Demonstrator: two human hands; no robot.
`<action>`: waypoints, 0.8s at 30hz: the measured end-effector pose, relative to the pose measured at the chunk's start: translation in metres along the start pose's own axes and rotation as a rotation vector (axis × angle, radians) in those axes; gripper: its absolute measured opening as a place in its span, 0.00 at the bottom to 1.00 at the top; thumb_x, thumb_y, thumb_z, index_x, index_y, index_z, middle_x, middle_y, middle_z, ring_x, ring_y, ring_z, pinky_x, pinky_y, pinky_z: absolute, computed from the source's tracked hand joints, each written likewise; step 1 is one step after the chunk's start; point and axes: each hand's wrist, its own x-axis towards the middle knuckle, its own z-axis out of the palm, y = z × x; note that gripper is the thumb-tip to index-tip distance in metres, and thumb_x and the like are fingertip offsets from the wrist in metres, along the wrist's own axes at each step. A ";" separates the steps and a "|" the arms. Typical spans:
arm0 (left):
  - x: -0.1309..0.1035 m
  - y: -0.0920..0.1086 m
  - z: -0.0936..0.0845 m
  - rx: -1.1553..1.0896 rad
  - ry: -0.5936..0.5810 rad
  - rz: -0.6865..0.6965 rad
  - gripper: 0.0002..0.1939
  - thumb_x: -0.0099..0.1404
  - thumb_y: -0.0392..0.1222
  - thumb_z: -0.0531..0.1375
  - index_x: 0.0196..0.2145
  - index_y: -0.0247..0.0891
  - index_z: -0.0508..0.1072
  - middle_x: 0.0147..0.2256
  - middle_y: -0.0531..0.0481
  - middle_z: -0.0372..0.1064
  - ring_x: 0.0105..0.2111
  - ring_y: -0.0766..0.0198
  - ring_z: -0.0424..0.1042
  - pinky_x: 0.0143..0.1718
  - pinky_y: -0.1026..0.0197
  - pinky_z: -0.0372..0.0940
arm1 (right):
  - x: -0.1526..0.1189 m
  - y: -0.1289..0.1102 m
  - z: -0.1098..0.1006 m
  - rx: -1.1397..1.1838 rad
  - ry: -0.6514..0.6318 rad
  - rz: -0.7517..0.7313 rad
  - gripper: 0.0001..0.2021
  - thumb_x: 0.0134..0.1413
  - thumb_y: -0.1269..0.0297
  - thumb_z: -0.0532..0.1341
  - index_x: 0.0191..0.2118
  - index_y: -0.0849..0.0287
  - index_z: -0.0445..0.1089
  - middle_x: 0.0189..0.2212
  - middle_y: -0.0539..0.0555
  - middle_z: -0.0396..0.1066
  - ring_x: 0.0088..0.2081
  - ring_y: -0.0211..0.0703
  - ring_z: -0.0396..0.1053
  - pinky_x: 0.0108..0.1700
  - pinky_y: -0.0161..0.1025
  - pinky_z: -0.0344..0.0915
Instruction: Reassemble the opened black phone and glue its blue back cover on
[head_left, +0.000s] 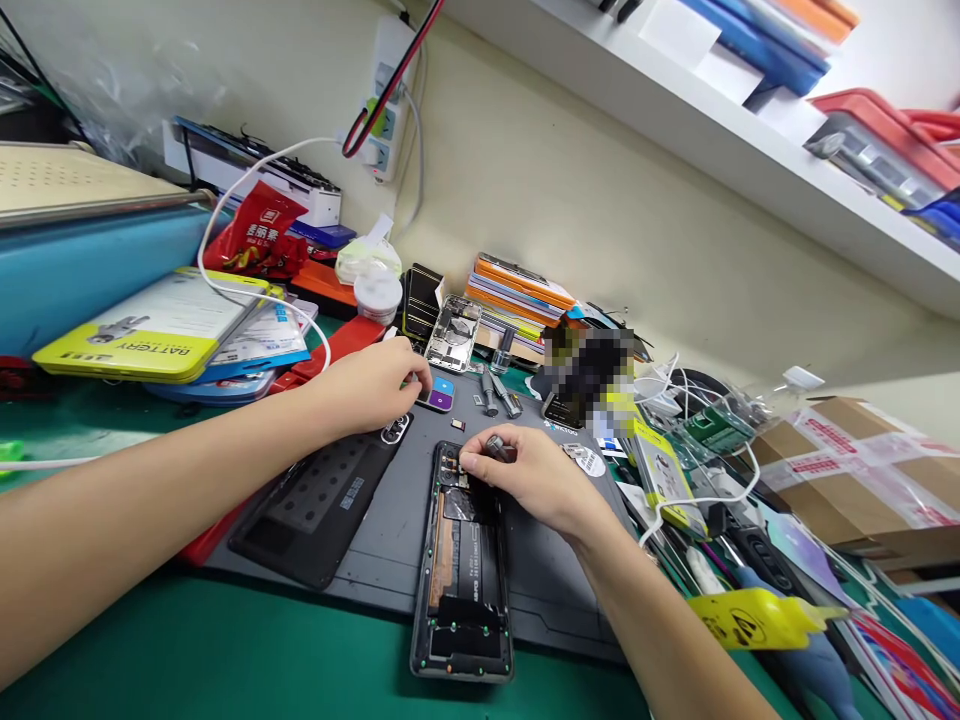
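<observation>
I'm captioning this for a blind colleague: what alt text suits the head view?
The right hand holds a knob-ended tool at the far end of an opened phone, lying partly on a gray mat. The left hand is by a blue-and-purple panel, near a black phone cover. Clutter includes a cardboard box.

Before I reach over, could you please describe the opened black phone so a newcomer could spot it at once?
On the green tabletop, find the flat grey mat. The opened black phone overlaps its near edge, by the right hand. Unlike the black back cover on its left, it shows exposed inner parts.
</observation>
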 end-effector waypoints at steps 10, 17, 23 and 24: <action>0.000 -0.001 0.000 0.006 -0.006 -0.003 0.15 0.65 0.40 0.55 0.40 0.46 0.82 0.43 0.47 0.74 0.43 0.53 0.77 0.51 0.52 0.69 | -0.006 -0.004 0.006 0.003 0.050 0.033 0.06 0.55 0.61 0.66 0.31 0.56 0.79 0.31 0.49 0.79 0.35 0.43 0.72 0.39 0.37 0.62; -0.001 0.000 -0.001 0.005 -0.008 -0.006 0.15 0.65 0.40 0.55 0.40 0.46 0.82 0.43 0.47 0.74 0.44 0.53 0.76 0.51 0.53 0.69 | -0.007 -0.003 0.006 -0.008 0.070 0.018 0.06 0.56 0.61 0.66 0.32 0.56 0.79 0.32 0.50 0.80 0.36 0.44 0.73 0.40 0.38 0.63; -0.001 0.001 -0.002 0.002 -0.011 0.002 0.15 0.66 0.40 0.54 0.39 0.45 0.82 0.43 0.46 0.74 0.42 0.53 0.76 0.49 0.53 0.70 | -0.007 -0.003 0.004 -0.032 0.079 0.001 0.06 0.55 0.61 0.66 0.32 0.56 0.79 0.34 0.51 0.80 0.37 0.46 0.74 0.41 0.39 0.64; -0.001 0.001 -0.001 0.001 -0.012 0.003 0.15 0.66 0.40 0.54 0.39 0.45 0.82 0.43 0.46 0.74 0.42 0.53 0.76 0.49 0.53 0.70 | -0.007 -0.002 0.004 -0.035 0.078 -0.001 0.06 0.55 0.61 0.66 0.32 0.56 0.79 0.34 0.51 0.80 0.37 0.46 0.74 0.40 0.39 0.65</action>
